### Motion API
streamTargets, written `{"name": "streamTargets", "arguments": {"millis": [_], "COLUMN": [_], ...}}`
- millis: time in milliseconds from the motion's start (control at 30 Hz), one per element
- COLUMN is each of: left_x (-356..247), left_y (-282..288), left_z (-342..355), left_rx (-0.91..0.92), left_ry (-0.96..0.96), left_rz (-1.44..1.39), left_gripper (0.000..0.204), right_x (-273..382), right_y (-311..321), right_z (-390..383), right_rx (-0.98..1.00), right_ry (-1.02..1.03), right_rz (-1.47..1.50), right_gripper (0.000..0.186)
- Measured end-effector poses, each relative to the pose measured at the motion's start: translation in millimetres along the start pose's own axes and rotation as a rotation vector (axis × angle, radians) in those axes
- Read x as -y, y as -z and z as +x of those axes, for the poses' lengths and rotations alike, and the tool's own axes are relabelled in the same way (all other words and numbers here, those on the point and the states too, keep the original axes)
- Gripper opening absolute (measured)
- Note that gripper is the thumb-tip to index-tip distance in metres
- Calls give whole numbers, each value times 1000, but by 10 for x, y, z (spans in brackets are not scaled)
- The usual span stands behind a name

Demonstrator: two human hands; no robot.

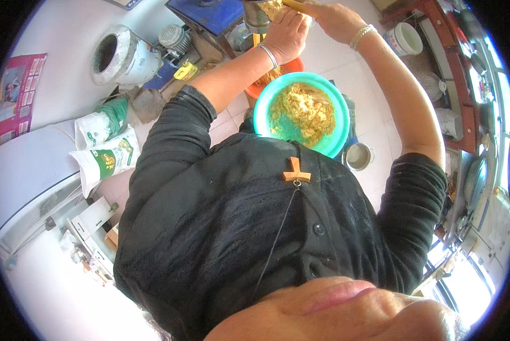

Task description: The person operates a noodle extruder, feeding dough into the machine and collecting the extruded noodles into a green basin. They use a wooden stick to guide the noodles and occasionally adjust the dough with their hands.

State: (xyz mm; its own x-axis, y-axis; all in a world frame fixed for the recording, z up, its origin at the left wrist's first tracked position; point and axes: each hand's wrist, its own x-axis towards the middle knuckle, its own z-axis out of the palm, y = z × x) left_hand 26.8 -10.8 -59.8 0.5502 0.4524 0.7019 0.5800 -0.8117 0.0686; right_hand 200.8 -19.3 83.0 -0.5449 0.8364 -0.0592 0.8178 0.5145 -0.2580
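My right hand (340,21) is wrapped round a pale wooden stick (301,7) at the top edge of the view. Just left of it, my left hand (288,37) has its fingers curled together beside the stick and the yellow dough (271,8); what they grip, if anything, is hidden. That dough sits at the mouth of a metal cylinder (256,20) on a machine, partly cut off by the frame. Below my hands, an orange basin (293,64) holds yellow strands, partly covered by my left forearm. Nearer me, a teal basin (339,113) contains crumbly yellow dough (306,111).
A metal pot (358,156) stands on the tiles right of the teal basin. Left are a motor (174,38), a whitish drum (131,59), a yellow container (185,71) and a white sack (107,159). A white bucket (404,40) is by the reddish-brown shelving (465,102) at right.
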Motion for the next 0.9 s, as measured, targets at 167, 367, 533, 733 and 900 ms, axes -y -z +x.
{"name": "streamTargets", "arguments": {"millis": [167, 367, 533, 733, 900], "left_x": [68, -29, -26, -33, 4], "left_y": [-59, -48, 21, 50, 18], "left_z": [-40, 24, -7, 34, -27], "left_rx": [-80, -73, -50, -76, 23], "left_ry": [-12, -30, -1, -30, 14], "left_rz": [-10, 18, -2, 6, -64], "left_gripper": [39, 45, 47, 50, 47], "right_x": [-379, -655, -444, -613, -326], "right_y": [-117, -411, -305, -372, -90], "right_z": [-190, -16, 138, 304, 277], "right_rx": [-128, -90, -2, 65, 14], "right_ry": [29, -97, -11, 64, 270], "right_rz": [-292, -121, -11, -67, 266], "right_gripper": [39, 41, 41, 39, 55]}}
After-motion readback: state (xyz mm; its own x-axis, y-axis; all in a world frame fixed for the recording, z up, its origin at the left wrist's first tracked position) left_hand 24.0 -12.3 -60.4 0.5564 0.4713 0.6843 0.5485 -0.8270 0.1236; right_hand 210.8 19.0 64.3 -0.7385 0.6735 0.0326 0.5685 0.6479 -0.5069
